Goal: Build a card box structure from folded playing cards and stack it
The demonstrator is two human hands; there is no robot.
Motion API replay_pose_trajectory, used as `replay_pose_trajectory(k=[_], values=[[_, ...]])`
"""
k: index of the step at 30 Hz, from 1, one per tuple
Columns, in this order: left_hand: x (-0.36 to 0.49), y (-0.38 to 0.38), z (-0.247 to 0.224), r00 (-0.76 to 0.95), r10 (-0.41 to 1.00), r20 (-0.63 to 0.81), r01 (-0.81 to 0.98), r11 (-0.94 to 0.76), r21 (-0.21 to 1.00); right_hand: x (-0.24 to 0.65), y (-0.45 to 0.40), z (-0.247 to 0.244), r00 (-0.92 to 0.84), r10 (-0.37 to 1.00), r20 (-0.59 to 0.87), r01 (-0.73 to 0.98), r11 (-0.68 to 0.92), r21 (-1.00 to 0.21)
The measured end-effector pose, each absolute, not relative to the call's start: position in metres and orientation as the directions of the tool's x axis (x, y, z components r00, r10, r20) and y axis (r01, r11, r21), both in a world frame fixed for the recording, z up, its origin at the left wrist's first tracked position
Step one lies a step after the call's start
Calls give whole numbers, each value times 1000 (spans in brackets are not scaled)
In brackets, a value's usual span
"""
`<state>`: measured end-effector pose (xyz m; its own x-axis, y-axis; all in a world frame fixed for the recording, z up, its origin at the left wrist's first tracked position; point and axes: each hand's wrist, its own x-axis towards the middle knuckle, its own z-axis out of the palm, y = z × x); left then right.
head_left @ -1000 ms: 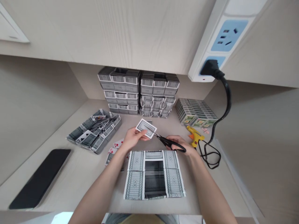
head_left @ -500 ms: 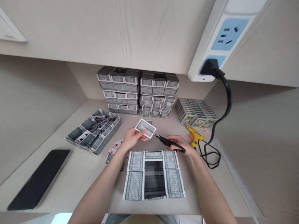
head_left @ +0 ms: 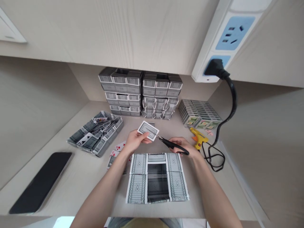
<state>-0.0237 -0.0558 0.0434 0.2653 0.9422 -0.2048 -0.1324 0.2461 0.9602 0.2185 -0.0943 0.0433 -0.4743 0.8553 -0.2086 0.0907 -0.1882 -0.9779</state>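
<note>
My left hand point(head_left: 137, 141) pinches a playing card point(head_left: 146, 129) by its lower left side, patterned grey back facing up. In my right hand point(head_left: 181, 145) is a pair of black-handled scissors point(head_left: 172, 144), its blades at the card's right part. Just in front of my hands stands a box built from playing cards point(head_left: 137, 180), with a rectangular opening in its middle. Loose red-suited cards point(head_left: 120, 146) lie beside my left forearm, which partly covers them.
A card-built tray point(head_left: 111, 137) holding loose cards sits left, with a black phone point(head_left: 40, 183) nearer me. Card boxes point(head_left: 123, 88) are stacked behind. To the right are packed card decks point(head_left: 199, 114), a yellow glue gun point(head_left: 199, 139), its black cable point(head_left: 219, 126) and a power strip point(head_left: 210, 47).
Almost nothing differs. My hands, the card and the scissors keep nearly the same position; the whole view has shifted very slightly.
</note>
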Motion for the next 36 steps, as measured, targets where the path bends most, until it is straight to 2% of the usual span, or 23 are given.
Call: replay_pose_trajectory(k=[36], values=[[-23, -56, 40, 280, 938, -204, -157, 255, 954, 223, -93, 38, -464, 851, -247, 81, -237, -968]])
